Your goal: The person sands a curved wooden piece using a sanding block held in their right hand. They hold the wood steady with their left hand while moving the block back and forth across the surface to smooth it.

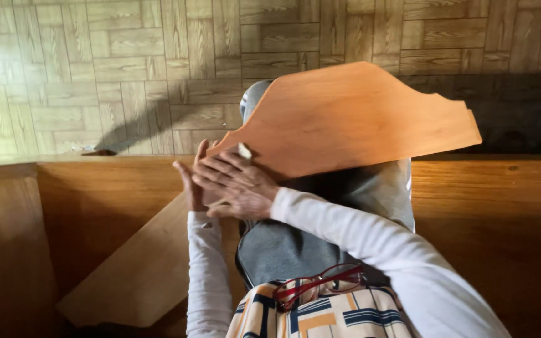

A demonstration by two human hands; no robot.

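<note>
Over a wooden bench (pixel 502 206), both hands meet at the lower left edge of a shaped wooden board (pixel 352 119). The board is flat, orange-brown, with a curved top edge and a notched right end, and it lies tilted across a grey cushion (pixel 295 250) that shows above and below it.

The right hand (pixel 236 184) lies flat on the board's near corner, fingers stretched long and held close together, pointing left. A small pale scrap (pixel 244 150), perhaps cloth or paper, peeks out just above its knuckles, against the wood; I cannot tell whether the fingers pinch it. The left hand (pixel 194 181) stands on edge just behind the right one, fingers straight and together, touching the board's corner from the left. Neither hand is curled around anything that shows.

Both arms wear white sleeves (pixel 370 244). A second plank (pixel 139 269) slants down to the lower left, under the left forearm. Red-framed glasses (pixel 320 285) hang at the chest over a patterned top (pixel 320 316) in cream, navy and orange. Beyond the bench, parquet floor (pixel 95 62) catches sunlight.
</note>
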